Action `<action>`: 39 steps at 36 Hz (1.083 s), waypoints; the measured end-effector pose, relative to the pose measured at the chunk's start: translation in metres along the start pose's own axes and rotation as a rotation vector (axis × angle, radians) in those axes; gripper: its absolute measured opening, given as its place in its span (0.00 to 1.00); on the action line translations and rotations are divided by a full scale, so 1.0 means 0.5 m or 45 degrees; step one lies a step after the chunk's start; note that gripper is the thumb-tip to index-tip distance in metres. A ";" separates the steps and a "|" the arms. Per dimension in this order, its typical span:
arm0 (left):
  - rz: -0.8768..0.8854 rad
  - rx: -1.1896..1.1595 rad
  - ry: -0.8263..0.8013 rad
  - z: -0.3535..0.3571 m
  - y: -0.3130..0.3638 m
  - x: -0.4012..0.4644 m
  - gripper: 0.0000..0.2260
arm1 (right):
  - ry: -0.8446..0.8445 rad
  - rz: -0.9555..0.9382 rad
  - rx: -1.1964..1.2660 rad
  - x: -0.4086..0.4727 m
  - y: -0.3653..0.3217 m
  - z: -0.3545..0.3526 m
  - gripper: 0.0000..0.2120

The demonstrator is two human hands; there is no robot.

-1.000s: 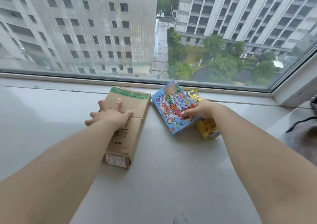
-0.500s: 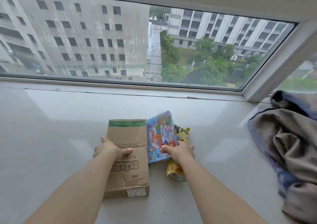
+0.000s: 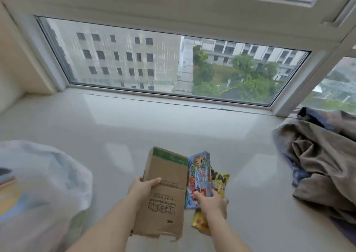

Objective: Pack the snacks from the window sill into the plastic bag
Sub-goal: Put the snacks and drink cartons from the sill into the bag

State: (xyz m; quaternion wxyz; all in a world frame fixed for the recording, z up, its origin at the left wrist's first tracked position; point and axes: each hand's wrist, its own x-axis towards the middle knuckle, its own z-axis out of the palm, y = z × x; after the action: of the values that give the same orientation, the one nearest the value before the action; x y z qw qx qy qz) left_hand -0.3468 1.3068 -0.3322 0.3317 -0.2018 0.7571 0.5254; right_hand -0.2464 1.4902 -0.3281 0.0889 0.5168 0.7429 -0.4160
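the left hand grips the brown cardboard box by its left edge; the right hand holds the blue snack pack and yellow packet together. all three run near to far. the plastic bag sits at near left, closer to the left hand. beyond them lie the pale window sill, a crumpled cloth at right, then the window.
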 end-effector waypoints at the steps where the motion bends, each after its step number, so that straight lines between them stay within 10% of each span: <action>1: 0.062 -0.002 0.036 -0.014 0.007 -0.032 0.29 | 0.006 -0.001 0.035 -0.025 -0.003 -0.003 0.23; 10: 0.638 -0.044 0.393 -0.254 0.044 -0.250 0.21 | -0.102 -0.142 0.689 -0.243 -0.127 0.036 0.30; 17: 0.935 -0.395 0.726 -0.528 0.051 -0.363 0.18 | -0.689 -0.205 1.524 -0.422 -0.264 0.135 0.14; 24: 1.208 -0.494 0.983 -0.745 0.008 -0.407 0.19 | -0.601 -0.283 1.502 -0.521 -0.287 0.276 0.19; 39: 1.517 0.483 0.640 -0.776 -0.109 -0.337 0.29 | -0.645 -0.097 1.729 -0.552 -0.265 0.379 0.21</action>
State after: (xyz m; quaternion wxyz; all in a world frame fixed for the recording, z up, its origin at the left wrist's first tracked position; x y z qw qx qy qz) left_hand -0.3059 0.9190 -0.1596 -0.1713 0.1962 0.8724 0.4136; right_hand -0.2900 1.1483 -0.2239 -0.0968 0.3194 0.2947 -0.8954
